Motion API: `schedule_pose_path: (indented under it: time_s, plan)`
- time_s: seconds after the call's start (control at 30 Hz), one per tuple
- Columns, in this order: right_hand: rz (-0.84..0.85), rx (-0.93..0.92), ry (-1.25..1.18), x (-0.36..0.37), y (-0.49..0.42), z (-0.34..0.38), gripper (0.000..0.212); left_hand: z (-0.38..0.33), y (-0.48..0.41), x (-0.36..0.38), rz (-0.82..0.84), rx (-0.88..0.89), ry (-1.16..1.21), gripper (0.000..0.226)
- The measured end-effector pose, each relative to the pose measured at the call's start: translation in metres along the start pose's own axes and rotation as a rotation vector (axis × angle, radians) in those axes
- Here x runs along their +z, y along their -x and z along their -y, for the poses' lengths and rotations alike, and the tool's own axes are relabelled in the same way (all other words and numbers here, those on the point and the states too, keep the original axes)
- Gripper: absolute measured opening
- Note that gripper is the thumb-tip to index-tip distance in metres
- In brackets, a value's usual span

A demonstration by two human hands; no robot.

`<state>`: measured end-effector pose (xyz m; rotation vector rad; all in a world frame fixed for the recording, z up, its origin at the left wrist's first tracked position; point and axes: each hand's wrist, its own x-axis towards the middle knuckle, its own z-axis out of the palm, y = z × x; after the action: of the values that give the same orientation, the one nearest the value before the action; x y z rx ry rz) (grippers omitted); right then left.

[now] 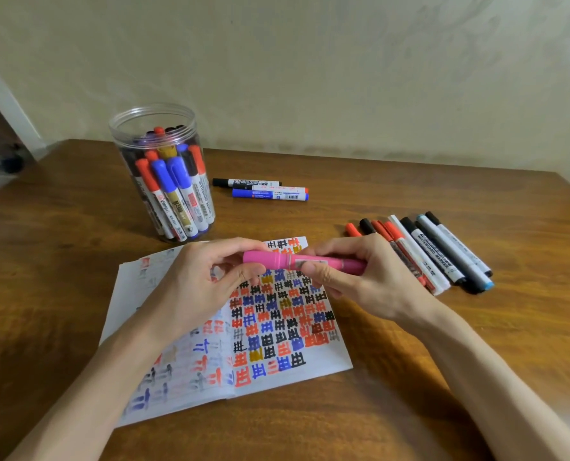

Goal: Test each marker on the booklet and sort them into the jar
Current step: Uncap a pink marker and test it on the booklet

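A pink marker lies level above the open booklet, held at both ends. My left hand pinches its capped left end between thumb and fingers. My right hand grips the barrel on the right. The cap sits on the marker. The booklet's right page is covered with red, blue, black and gold test marks; the left page shows faint bleed-through. A clear plastic jar at the back left holds several red, blue, black and gold markers standing upright.
Three markers lie side by side behind the booklet, right of the jar. A row of several red, black and blue-ended markers lies to the right of my right hand. The wooden table ends against a wall at the back.
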<state>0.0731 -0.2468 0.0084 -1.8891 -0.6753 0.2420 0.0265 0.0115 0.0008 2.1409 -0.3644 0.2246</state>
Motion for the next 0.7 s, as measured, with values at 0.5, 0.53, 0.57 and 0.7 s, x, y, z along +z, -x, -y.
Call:
schedule_pose_path:
  time_s: [0.5, 0.53, 0.57, 0.7]
  plan:
    - [-0.078, -0.022, 0.014, 0.016, 0.011, -0.009, 0.021, 0.001, 0.001, 0.008, 0.002, 0.02, 0.017, 0.032]
    - [-0.075, -0.007, 0.023, 0.016, 0.01, -0.009, 0.022, 0.002, 0.0, 0.008, 0.024, 0.012, 0.011, 0.031]
    - [-0.073, 0.008, 0.044, 0.015, 0.01, -0.009, 0.023, 0.003, -0.002, 0.008, 0.05, 0.003, -0.008, 0.03]
    - [-0.07, 0.01, 0.257, 0.011, 0.008, -0.008, 0.031, 0.009, -0.008, 0.011, 0.107, 0.047, -0.125, 0.03]
